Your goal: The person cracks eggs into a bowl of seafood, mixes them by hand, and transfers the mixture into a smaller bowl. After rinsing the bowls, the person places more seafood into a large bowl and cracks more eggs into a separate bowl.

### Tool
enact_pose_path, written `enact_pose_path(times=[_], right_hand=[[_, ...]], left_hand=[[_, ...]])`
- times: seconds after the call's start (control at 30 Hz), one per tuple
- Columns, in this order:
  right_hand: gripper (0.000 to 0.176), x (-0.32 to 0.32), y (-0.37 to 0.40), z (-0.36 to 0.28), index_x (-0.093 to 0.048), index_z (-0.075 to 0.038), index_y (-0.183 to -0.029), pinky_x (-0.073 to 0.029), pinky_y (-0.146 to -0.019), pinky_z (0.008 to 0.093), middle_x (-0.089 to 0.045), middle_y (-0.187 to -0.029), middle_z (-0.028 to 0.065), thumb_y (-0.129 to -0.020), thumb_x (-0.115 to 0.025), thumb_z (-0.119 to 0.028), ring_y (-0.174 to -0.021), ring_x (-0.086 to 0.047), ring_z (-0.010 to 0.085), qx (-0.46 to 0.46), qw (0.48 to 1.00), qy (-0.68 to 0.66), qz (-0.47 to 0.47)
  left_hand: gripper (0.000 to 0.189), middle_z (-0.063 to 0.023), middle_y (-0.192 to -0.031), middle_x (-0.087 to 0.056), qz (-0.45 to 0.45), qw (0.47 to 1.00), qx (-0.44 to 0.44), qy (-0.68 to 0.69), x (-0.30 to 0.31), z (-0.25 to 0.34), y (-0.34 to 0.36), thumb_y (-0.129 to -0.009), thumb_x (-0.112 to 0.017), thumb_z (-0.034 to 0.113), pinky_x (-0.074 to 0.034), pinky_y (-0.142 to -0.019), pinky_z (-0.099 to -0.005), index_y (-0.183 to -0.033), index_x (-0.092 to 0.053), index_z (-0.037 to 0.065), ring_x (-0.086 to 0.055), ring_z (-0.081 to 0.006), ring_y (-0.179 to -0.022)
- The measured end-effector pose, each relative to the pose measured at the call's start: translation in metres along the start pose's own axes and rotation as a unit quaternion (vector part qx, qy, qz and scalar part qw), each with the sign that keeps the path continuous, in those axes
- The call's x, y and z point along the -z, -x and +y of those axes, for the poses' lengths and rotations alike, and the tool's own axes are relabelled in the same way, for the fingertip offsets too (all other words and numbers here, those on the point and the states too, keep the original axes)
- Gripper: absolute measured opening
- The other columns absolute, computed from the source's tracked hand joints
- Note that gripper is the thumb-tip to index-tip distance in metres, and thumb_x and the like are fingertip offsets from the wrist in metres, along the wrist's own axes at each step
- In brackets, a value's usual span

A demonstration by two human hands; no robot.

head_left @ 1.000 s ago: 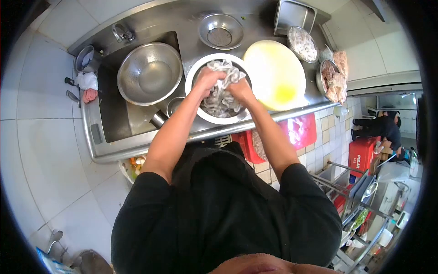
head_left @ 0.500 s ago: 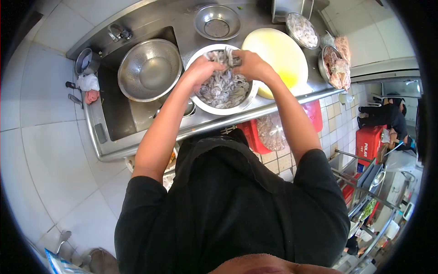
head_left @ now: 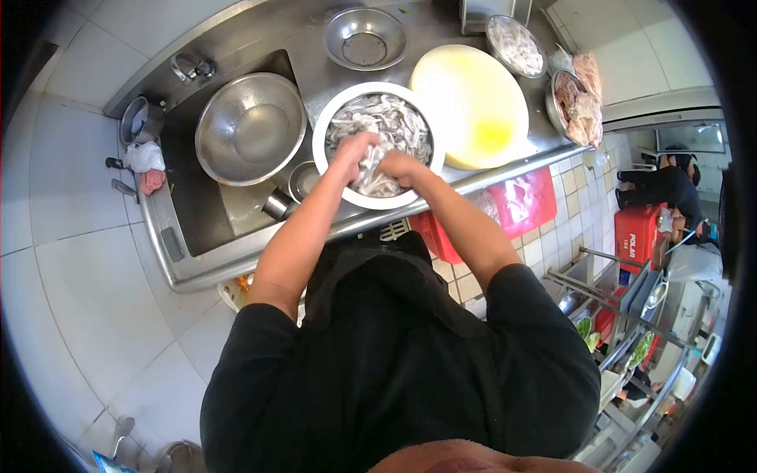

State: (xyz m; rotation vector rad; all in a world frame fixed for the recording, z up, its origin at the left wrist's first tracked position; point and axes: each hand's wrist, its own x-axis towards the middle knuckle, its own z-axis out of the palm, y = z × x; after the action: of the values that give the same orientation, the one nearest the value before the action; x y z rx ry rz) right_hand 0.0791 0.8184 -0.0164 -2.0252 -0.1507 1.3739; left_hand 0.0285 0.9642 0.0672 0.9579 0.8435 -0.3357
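Observation:
A white-rimmed bowl (head_left: 319, 140) on the metal counter is full of wet grey-and-white strips (head_left: 390, 130) that look like squid. My left hand (head_left: 355, 154) reaches into the bowl's near half, its fingers closed around some of the strips. Close beside it, my right hand (head_left: 400, 167) is also down in the bowl, fingers curled into the strips and partly hidden. Right of the bowl lies a thick, round, pale yellow board (head_left: 473, 102). A steel pan with a handle (head_left: 300, 181) stands just left of the bowl.
A large steel colander (head_left: 252, 130) sits in the sink (head_left: 185, 181) at left. Behind the bowl is a smaller perforated basin (head_left: 366, 39). Bowls of pale pieces (head_left: 516, 47) and raw meat (head_left: 579, 110) stand at right. A person (head_left: 670, 193) bends over a red cooler (head_left: 637, 232).
Both hands have moved from the bowl's far side to its near side. The clump of strips raised between them is now down in the bowl. The camera view has shifted slightly.

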Motion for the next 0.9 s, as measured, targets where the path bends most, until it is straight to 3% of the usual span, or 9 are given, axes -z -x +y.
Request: enact_pose_path(times=[0.07,0.13,0.23,0.3,0.47,0.63,0.7,0.77,0.9], right_hand=[[0.030,0.007,0.005,-0.003,-0.060,0.007,-0.106,-0.057,-0.078,0.0437,-0.066,-0.102,0.0209,-0.078,-0.061,0.000,-0.093,-0.067,0.0290,0.022,0.909,-0.387,-0.152],[0.028,0.029,0.051,-0.046,-0.058,0.007,-0.110,-0.058,-0.079,0.0445,-0.066,-0.102,0.0204,-0.083,-0.058,0.002,-0.093,-0.067,0.0307,0.015,0.880,-0.444,-0.168],[0.034,0.065,0.064,-0.064,-0.055,0.005,-0.117,-0.060,-0.069,0.0416,-0.066,-0.104,0.0189,-0.087,-0.062,-0.010,-0.088,-0.069,0.0252,0.054,0.889,-0.420,-0.173],[0.046,0.081,0.102,-0.079,-0.054,0.008,-0.118,-0.057,-0.077,0.0425,-0.067,-0.105,0.0195,-0.083,-0.068,-0.019,-0.087,-0.068,0.0289,0.084,0.975,-0.207,-0.009],[0.029,0.041,0.103,-0.054,-0.072,0.002,-0.089,-0.055,-0.076,0.0414,-0.069,-0.097,0.0215,-0.074,-0.067,-0.023,-0.087,-0.068,0.0352,0.115,0.840,0.529,0.021],[0.039,0.000,0.062,-0.038,-0.072,-0.001,-0.094,-0.054,-0.079,0.0419,-0.068,-0.099,0.0220,-0.081,-0.061,-0.037,-0.096,-0.066,0.0347,0.130,0.850,0.511,0.013],[0.037,0.000,0.036,-0.027,-0.070,0.000,-0.098,-0.054,-0.078,0.0421,-0.068,-0.100,0.0215,-0.082,-0.062,-0.033,-0.096,-0.066,0.0345,0.128,0.880,0.456,0.026],[0.036,0.003,0.039,-0.024,-0.065,0.005,-0.104,-0.055,-0.079,0.0428,-0.067,-0.102,0.0219,-0.081,-0.065,-0.023,-0.094,-0.067,0.0328,0.021,1.000,-0.002,0.015],[0.037,0.022,0.042,-0.029,-0.053,0.007,-0.117,-0.058,-0.080,0.0429,-0.065,-0.107,0.0206,-0.082,-0.061,-0.004,-0.093,-0.067,0.0290,0.012,0.897,-0.436,-0.071]], left_hand=[[0.024,-0.0116,-0.091,-0.067,-0.061,0.993,0.060,0.079,0.004,0.012,-0.023,-0.075,-0.067,0.013,-0.057,-0.071,-0.0419,-0.096,-0.062,0.002,-0.067,-0.0260,-0.080],[0.025,-0.0124,-0.092,-0.067,-0.091,0.990,0.045,0.098,0.000,0.040,-0.012,-0.075,-0.067,0.014,-0.056,-0.073,-0.0423,-0.097,-0.062,0.002,-0.067,-0.0259,-0.080],[0.035,-0.0118,-0.094,-0.068,-0.133,0.987,0.022,0.085,0.011,0.063,-0.016,-0.074,-0.068,0.014,-0.055,-0.074,-0.0422,-0.106,-0.062,0.001,-0.067,-0.0262,-0.079],[0.039,-0.0114,-0.093,-0.068,-0.099,0.963,-0.079,-0.238,0.022,0.070,-0.001,-0.073,-0.068,0.014,-0.054,-0.074,-0.0407,-0.108,-0.063,0.000,-0.066,-0.0265,-0.079],[0.034,-0.0221,-0.098,-0.068,-0.125,0.520,-0.116,-0.837,0.005,0.020,0.029,-0.069,-0.066,0.023,-0.053,-0.079,-0.0415,-0.092,-0.071,-0.001,-0.067,-0.0334,-0.092],[0.036,-0.0216,-0.103,-0.067,-0.082,0.575,-0.106,-0.807,0.017,-0.037,-0.043,-0.078,-0.056,0.024,-0.051,-0.083,-0.0388,-0.101,-0.068,-0.002,-0.067,-0.0317,-0.095],[0.039,-0.0200,-0.102,-0.067,-0.020,0.813,-0.045,-0.579,0.015,-0.035,-0.046,-0.081,-0.056,0.025,-0.052,-0.080,-0.0384,-0.104,-0.065,-0.005,-0.067,-0.0298,-0.092],[0.043,-0.0162,-0.101,-0.065,-0.015,0.948,0.008,-0.318,0.017,-0.030,-0.045,-0.087,-0.055,0.027,-0.056,-0.072,-0.0367,-0.112,-0.059,-0.008,-0.067,-0.0254,-0.084],[0.040,-0.0147,-0.102,-0.065,-0.101,0.990,0.002,-0.101,0.011,-0.002,-0.024,-0.086,-0.063,0.026,-0.059,-0.069,-0.0376,-0.115,-0.057,-0.001,-0.068,-0.0237,-0.083]])
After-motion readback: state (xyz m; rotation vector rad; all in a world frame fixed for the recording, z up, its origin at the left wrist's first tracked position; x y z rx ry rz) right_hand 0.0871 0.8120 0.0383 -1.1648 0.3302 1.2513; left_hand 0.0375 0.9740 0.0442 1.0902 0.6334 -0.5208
